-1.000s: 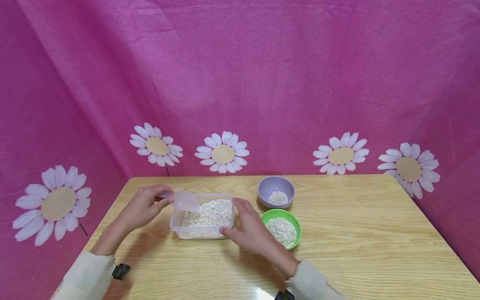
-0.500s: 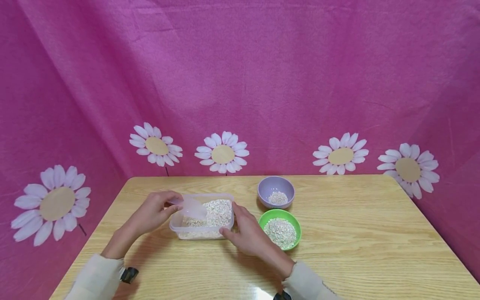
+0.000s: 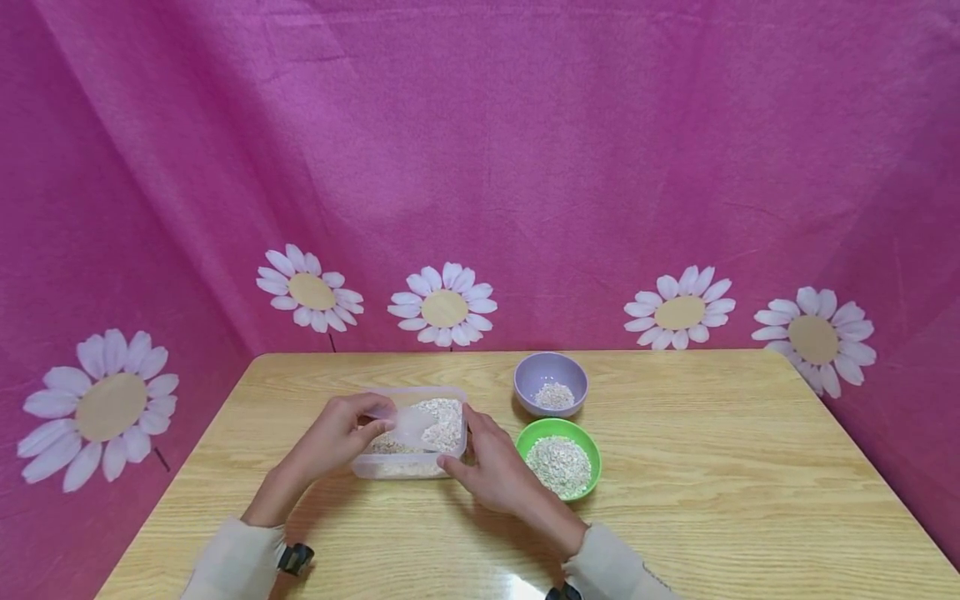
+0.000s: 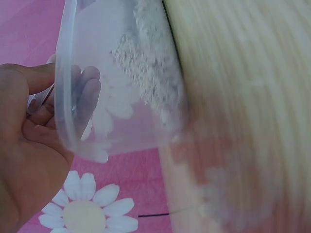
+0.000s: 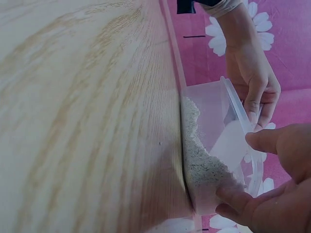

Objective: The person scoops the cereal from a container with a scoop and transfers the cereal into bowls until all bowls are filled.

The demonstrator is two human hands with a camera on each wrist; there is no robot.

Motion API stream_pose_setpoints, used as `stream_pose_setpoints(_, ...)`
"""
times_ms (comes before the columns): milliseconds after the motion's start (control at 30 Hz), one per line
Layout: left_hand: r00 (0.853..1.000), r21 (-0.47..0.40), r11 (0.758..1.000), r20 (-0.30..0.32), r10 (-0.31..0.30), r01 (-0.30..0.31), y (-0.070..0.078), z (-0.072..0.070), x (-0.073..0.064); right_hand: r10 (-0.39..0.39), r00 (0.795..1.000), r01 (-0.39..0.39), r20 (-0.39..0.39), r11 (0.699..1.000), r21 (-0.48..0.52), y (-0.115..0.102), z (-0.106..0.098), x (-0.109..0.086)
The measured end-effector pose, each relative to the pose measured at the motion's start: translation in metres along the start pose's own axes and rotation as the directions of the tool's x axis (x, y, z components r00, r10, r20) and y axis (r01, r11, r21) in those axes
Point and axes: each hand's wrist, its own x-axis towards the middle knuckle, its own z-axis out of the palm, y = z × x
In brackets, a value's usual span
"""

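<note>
the left hand (image 3: 333, 437) reaches in from 7 o'clock, its forearm slanting toward 1 o'clock, thumb and fingers pinched together on the handle of a translucent scoop (image 3: 412, 427). the right hand (image 3: 495, 473) comes from 5 o'clock, its forearm slanting toward 10, thumb at the near side and fingers along the 3 o'clock end, clamped on a corner of a clear plastic box (image 3: 405, 470). the box is on the tabletop (image 3: 712, 467), long axis running 9 to 3 o'clock; the scoop dips inside it, blade pointing to about 4 o'clock, into pale flakes (image 3: 446, 419) heaped toward the 3 o'clock end. just past 3 o'clock from the box is a green bowl (image 3: 558, 427), with a purple bowl (image 3: 551, 367) nearer 2, both holding flakes. the left hand covers most of the scoop's handle and the box's 9 o'clock end; the blade's leading edge is hard to make out, and both sleeves are cut off at the bottom.
</note>
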Motion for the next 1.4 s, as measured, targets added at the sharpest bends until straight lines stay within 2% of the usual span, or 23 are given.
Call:
stream_pose_setpoints(133,1.000,-0.021,1.000,-0.017,0.004,-0.004,0.000,0.009,0.000,0.004,1.000,-0.004,-0.001,1.000,0.005,0.000,0.000,0.000)
stream_pose_setpoints(300,1.000,-0.016,1.000,-0.032,0.001,-0.002,0.003,0.013,-0.001,0.008,1.000,-0.008,0.001,1.000,0.005,-0.001,0.000,0.000)
stream_pose_setpoints(833,0.998,-0.037,0.999,-0.058,-0.004,0.001,0.002,0.010,-0.003,0.010,1.000,-0.010,0.011,1.000,0.009,-0.002,-0.002,0.000)
stream_pose_setpoints(1067,0.998,-0.056,0.998,-0.061,-0.030,0.026,0.001,0.008,-0.005,-0.031,0.999,0.031,0.009,0.999,0.020,-0.001,-0.003,-0.001)
stream_pose_setpoints(1200,0.997,-0.058,0.997,-0.060,-0.048,0.045,0.001,0.006,-0.006,-0.019,1.000,0.019,0.019,0.999,0.034,-0.002,-0.006,-0.002)
stream_pose_setpoints(1400,0.992,-0.079,0.994,-0.092,-0.089,0.082,-0.001,0.000,-0.011,0.007,1.000,-0.007,0.003,0.999,0.052,-0.003,-0.013,-0.003)
